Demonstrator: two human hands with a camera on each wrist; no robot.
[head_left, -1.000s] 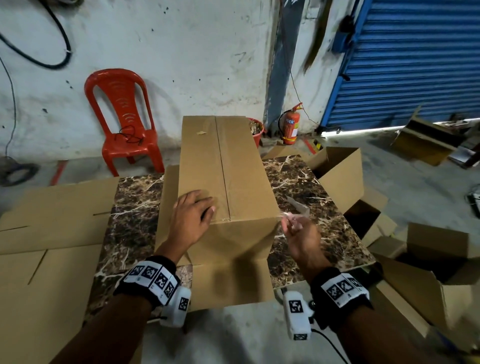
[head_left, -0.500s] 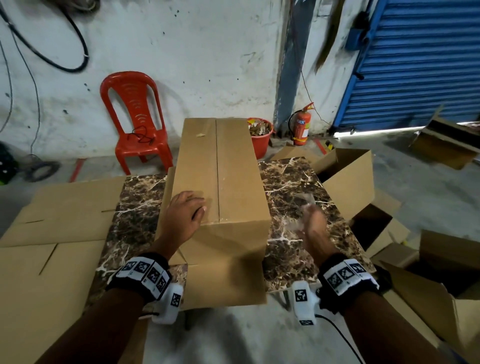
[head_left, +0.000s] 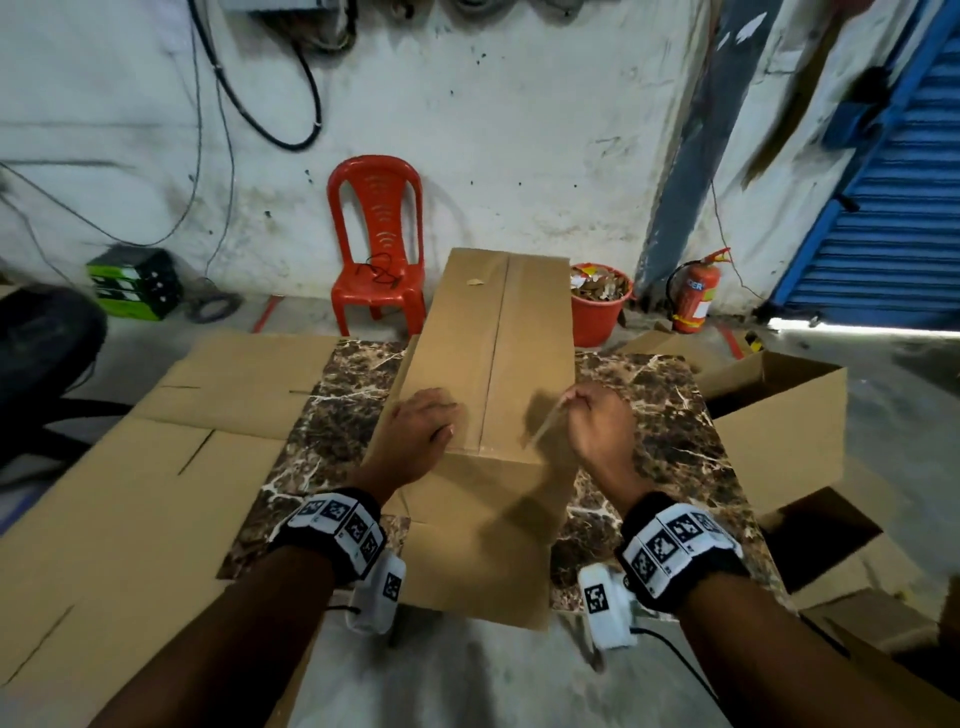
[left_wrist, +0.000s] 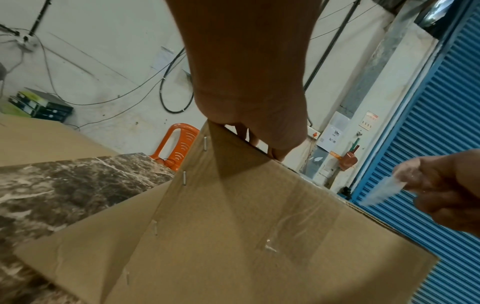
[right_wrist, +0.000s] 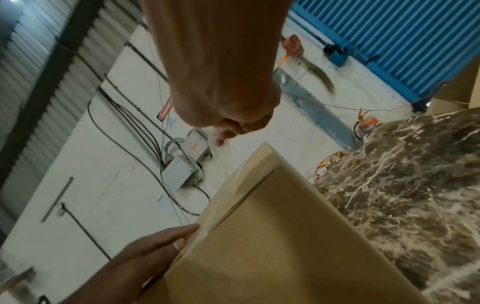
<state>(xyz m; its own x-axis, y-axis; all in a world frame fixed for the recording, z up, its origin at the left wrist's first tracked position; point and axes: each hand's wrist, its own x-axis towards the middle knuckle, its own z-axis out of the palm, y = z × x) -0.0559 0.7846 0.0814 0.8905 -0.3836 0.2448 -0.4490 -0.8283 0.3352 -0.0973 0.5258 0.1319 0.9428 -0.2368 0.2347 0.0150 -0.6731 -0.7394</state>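
Lying lengthwise on the marble table, the long cardboard box has its top flaps folded shut, with the seam running down the middle. The left hand rests on the top near the front edge, just left of the seam, fingers laid flat to hold the flaps down. The right hand hovers over the box's front right corner, its fingers curled, pinching a strip of clear tape that slants down toward the front edge. I cannot tell whether the strip's lower end touches the cardboard. This looks like the sealing step. The next move probably calls for laying the strip across the seam and smoothing it without wrinkles. Flat cardboard sheets lie to the left.
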